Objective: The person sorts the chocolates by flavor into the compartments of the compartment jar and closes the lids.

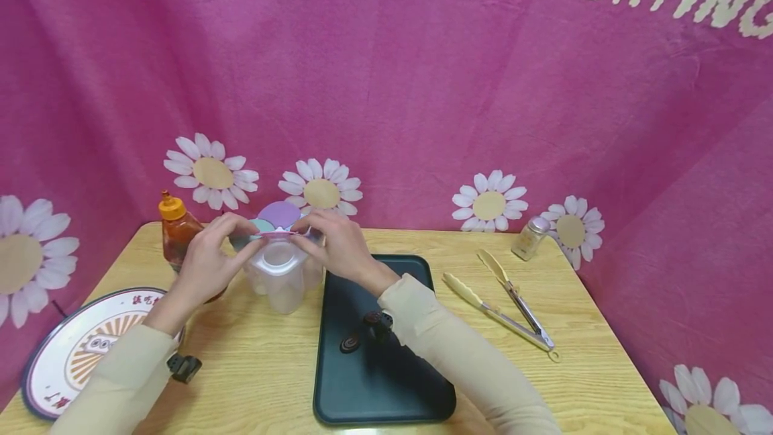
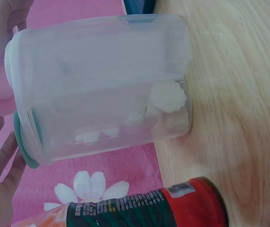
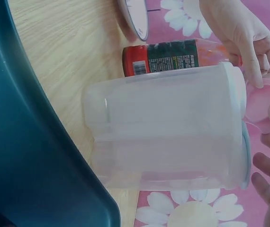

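Observation:
A translucent storage container (image 1: 286, 287) with several compartments stands on the table, left of the dark tray. Its front compartment is uncovered, and a pink lid (image 1: 279, 235) is tipped up over that opening. My left hand (image 1: 211, 254) pinches the lid's left end between thumb and fingers. At the right end, my right hand (image 1: 338, 244) pinches it the same way. A purple lid (image 1: 280, 214) and a green lid (image 1: 263, 225) cover compartments behind. Through the wall in the left wrist view, pale scalloped biscuits (image 2: 168, 96) show at the bottom.
A sauce bottle (image 1: 179, 230) with a yellow cap stands behind my left hand. The dark tray (image 1: 386, 395) bears a dark swirled round piece (image 1: 349, 344). A patterned plate (image 1: 51, 361) lies at left. Tongs (image 1: 513, 321) and a shaker (image 1: 530, 239) are at right.

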`<state>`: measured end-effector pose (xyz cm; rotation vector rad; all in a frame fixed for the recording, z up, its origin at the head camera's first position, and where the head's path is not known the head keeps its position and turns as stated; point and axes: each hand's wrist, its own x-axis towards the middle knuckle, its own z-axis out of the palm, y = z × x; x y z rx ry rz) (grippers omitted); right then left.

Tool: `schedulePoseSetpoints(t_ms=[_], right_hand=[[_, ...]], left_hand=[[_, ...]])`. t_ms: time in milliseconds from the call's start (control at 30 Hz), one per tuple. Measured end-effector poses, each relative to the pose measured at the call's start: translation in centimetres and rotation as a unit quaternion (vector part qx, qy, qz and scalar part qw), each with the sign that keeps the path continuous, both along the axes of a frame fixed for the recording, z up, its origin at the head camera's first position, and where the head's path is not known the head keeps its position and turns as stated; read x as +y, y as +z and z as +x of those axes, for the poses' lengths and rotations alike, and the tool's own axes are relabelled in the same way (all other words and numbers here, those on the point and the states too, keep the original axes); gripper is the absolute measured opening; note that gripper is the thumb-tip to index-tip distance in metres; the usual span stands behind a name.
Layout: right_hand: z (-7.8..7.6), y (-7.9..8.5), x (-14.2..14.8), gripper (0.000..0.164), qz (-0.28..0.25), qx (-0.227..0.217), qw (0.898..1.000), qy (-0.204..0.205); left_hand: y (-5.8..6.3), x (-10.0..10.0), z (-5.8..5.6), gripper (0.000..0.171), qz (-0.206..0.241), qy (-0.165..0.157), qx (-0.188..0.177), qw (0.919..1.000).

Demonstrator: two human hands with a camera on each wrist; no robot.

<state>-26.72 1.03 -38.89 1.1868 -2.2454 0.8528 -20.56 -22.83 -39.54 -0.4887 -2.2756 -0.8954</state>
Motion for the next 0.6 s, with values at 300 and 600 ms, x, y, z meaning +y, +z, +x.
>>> schedulePoseSetpoints(t_ms=[300,600], right_hand=[[-0.55,0.41,-0.23,0.017,-0.011,-0.034,0.999,-0.013],[-0.62,0.58,-0.42,0.019,-0.018,-0.064,0.997,-0.03]], left_hand=[[0.48,0.53,-0.54,0.026,0.015,0.019,-0.035,0.9991],[0.59,0.66,-0.96,0.025,0.028,0.025,-0.05,0.998]])
